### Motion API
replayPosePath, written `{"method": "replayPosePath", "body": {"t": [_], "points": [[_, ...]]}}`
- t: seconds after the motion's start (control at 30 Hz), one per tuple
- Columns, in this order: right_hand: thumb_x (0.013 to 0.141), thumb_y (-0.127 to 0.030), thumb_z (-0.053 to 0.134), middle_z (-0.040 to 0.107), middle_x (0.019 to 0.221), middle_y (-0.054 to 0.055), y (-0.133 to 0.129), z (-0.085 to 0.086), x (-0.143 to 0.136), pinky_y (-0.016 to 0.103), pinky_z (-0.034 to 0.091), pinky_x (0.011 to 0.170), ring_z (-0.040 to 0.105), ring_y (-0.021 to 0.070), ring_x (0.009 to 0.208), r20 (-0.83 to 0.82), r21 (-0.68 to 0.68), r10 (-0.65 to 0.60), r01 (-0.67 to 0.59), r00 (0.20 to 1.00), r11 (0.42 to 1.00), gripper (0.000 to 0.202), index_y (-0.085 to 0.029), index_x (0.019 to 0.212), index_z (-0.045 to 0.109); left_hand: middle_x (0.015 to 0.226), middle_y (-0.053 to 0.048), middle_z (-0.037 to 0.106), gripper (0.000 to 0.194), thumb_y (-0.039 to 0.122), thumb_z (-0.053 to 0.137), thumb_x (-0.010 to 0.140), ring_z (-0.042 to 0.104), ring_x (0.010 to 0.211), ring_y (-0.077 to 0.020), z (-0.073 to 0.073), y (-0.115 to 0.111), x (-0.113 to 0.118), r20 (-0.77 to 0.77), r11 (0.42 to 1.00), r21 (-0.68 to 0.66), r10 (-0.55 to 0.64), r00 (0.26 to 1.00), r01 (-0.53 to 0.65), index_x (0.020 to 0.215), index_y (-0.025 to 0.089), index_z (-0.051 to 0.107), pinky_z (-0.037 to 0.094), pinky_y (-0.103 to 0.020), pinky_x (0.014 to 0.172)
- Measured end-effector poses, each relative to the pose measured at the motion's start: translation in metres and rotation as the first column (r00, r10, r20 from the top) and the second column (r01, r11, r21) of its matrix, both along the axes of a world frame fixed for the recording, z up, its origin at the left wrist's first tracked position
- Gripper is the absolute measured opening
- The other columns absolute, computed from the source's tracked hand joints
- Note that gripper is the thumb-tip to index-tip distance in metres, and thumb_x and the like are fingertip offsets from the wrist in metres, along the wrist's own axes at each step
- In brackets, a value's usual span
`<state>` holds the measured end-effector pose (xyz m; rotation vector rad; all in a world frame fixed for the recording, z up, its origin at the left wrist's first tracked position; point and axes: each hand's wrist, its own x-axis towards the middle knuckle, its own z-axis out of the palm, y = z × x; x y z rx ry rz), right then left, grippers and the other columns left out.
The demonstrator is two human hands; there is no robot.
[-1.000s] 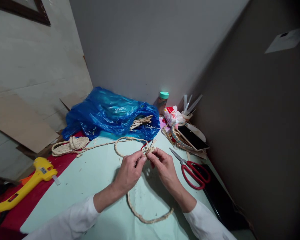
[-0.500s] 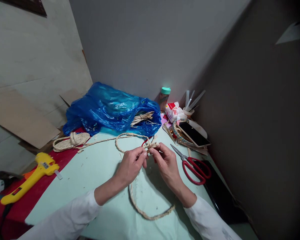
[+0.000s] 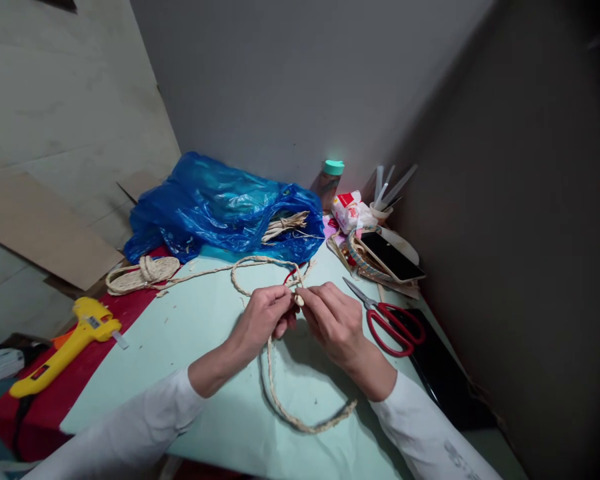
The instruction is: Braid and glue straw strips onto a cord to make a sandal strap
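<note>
Above our tabletop (image 3: 180, 337), left hand (image 3: 265, 313) and right hand (image 3: 339, 320) are pinching rope (image 3: 305, 427): one loop (image 3: 233, 275) formed, one end (image 3: 349, 411) trailing free.

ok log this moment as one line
left grip: pinching cord; right grip: on cord; scissors: right of right grip; glue gun: on red surface

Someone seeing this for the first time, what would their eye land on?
Probably the big, shiny blue bag at the back, left of centre. Next, the yellow glue gun at far left, and the red-handled scissors to the right. In the middle, the left grip and right grip hold a pale cord.
</note>
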<state>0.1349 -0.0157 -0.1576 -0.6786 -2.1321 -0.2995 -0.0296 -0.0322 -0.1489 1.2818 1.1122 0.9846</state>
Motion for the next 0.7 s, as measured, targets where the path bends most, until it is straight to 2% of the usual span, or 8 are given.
{"method": "replayPosePath", "body": {"t": [0.2, 0.3, 0.43, 0.6, 0.7], "points": [[0.095, -0.009, 0.047, 0.069, 0.081, 0.009, 0.002, 0.004, 0.005, 0.032, 0.044, 0.059, 0.054, 0.0187, 0.067, 0.052, 0.069, -0.013, 0.009, 0.999, 0.998, 0.025, -0.014, 0.114, 0.061, 0.060, -0.002, 0.060, 0.035, 0.040, 0.046, 0.093, 0.050, 0.046, -0.0104, 0.006, -0.004, -0.001, 0.188, 0.996, -0.004, -0.086, 0.978, 0.088, 0.072, 0.015, 0.057, 0.035, -0.025, 0.050], [0.095, -0.008, 0.047, 0.069, 0.079, 0.011, 0.003, 0.007, 0.006, 0.033, 0.044, 0.058, 0.054, 0.0190, 0.065, 0.080, 0.117, 0.000, -0.010, 0.997, 0.993, 0.025, -0.012, 0.115, 0.061, 0.059, 0.000, 0.057, 0.034, 0.041, 0.051, 0.093, 0.051, 0.049, -0.0102, 0.010, -0.005, -0.002, 0.198, 0.990, 0.024, -0.139, 0.970, 0.137, 0.075, 0.014, 0.059, 0.035, -0.024, 0.052], [0.094, -0.007, 0.049, 0.069, 0.079, 0.011, 0.002, 0.012, 0.005, 0.032, 0.045, 0.057, 0.054, 0.0187, 0.065, 0.109, 0.155, -0.005, -0.012, 0.994, 0.988, 0.023, -0.009, 0.113, 0.061, 0.071, 0.000, 0.058, 0.026, 0.036, 0.055, 0.092, 0.052, 0.053, -0.0091, 0.014, -0.003, -0.003, 0.236, 0.982, 0.020, -0.189, 0.953, 0.190, 0.082, 0.013, 0.061, 0.038, -0.022, 0.053], [0.094, -0.006, 0.048, 0.068, 0.077, 0.011, 0.002, 0.015, 0.003, 0.031, 0.047, 0.057, 0.054, 0.0190, 0.067, 0.148, 0.174, 0.013, -0.039, 0.989, 0.984, 0.019, -0.004, 0.108, 0.062, 0.071, 0.000, 0.054, 0.017, 0.025, 0.053, 0.091, 0.052, 0.055, -0.0089, 0.013, 0.001, -0.006, 0.306, 0.966, -0.049, -0.228, 0.924, 0.255, 0.085, 0.011, 0.061, 0.039, -0.021, 0.055], [0.095, -0.006, 0.046, 0.068, 0.078, 0.011, 0.003, 0.016, 0.002, 0.031, 0.049, 0.060, 0.054, 0.0188, 0.069, 0.161, 0.160, 0.030, -0.057, 0.987, 0.985, 0.019, -0.006, 0.106, 0.063, 0.072, 0.000, 0.052, 0.013, 0.021, 0.053, 0.090, 0.051, 0.057, -0.0078, 0.012, 0.003, -0.007, 0.314, 0.962, -0.085, -0.223, 0.923, 0.261, 0.085, 0.011, 0.060, 0.038, -0.020, 0.056]]}}
